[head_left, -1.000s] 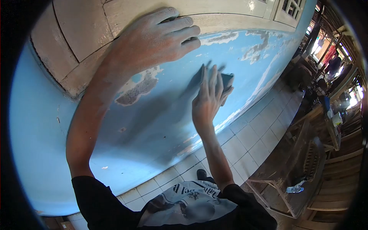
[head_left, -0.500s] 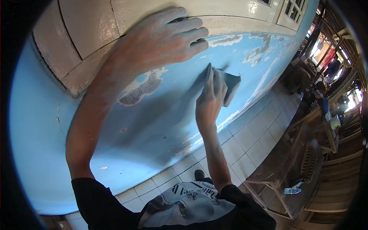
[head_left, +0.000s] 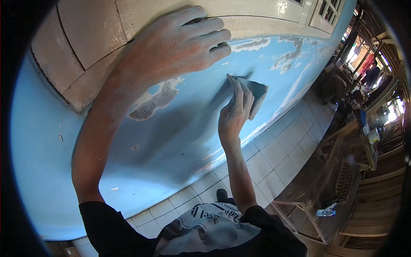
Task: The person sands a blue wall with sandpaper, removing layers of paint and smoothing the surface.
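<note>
My right hand (head_left: 234,112) presses a stiff grey sheet of sandpaper (head_left: 258,95) against the blue painted wall (head_left: 162,141). Its fingers lie over the sheet, and the sheet's corners stick out on both sides of them. Higher up, my left hand (head_left: 192,40) rests with fingers spread on the lower edge of the cream wooden frame (head_left: 252,26), holding nothing. Pale dust coats both hands. Bare grey patches with white edges show where paint is gone, one patch (head_left: 156,102) just below my left wrist.
White floor tiles (head_left: 269,171) run along the foot of the wall. To the right stands a wooden bench (head_left: 317,188) with a clear plastic bottle (head_left: 326,212) on it. A small window (head_left: 329,12) sits at the upper right, and clutter fills the far right.
My right hand and the sandpaper have shifted slightly on the wall, with the sheet's upper left corner a little lower and further left. My left hand stays on the frame.
</note>
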{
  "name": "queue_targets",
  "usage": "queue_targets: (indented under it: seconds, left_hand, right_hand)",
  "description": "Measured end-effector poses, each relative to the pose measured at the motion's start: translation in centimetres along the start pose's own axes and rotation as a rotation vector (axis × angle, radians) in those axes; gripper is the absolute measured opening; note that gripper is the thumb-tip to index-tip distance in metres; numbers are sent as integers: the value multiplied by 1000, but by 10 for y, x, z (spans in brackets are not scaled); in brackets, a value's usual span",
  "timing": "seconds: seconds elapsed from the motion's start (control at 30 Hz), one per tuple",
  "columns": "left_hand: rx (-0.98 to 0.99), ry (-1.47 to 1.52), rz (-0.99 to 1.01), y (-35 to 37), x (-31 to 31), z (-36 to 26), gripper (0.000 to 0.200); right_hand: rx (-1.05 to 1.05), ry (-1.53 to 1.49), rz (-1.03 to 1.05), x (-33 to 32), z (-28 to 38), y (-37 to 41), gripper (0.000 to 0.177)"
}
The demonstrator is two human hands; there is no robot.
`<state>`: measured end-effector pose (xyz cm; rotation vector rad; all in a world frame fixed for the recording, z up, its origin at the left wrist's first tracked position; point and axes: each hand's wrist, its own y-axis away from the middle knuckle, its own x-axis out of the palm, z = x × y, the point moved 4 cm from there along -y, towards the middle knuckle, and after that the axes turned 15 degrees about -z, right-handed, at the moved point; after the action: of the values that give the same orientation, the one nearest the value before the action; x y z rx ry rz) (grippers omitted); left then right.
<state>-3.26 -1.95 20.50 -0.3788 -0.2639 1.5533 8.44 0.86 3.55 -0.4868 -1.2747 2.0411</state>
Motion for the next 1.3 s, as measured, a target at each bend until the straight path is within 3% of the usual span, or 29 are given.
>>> queue_targets:
  seconds: [0.17, 0.33, 0.43, 0.57, 0.83, 1.03, 1.13, 1.3]
  left_hand:
    - [64, -31, -17, -1, -3, 3, 22]
    - [-15, 42, 5, 0, -2, 1, 23]
    - [-21, 31, -5, -3, -2, 5, 26]
    - [13, 54, -44, -2, -4, 4, 26]
    - [19, 44, -30, -3, -5, 3, 25]
    - [13, 60, -31, -4, -5, 4, 23]
    - [17, 38, -37, -6, -5, 6, 22]
    - [11, 45, -60, -4, -5, 5, 23]
  right_hand:
    - [-23, -56, 29, 3, 9, 16, 63]
    - [94, -66, 118, 2, 14, 0, 79]
    - [-23, -10, 107, 4, 6, 9, 80]
    - [72, -6, 80, 4, 10, 2, 79]
    - [-99, 112, 128, 2, 1, 12, 78]
    - [-2, 66, 129, 1, 8, -4, 74]
    - [-88, 66, 101, 2, 4, 4, 77]
    - [-52, 83, 105, 2, 5, 1, 78]
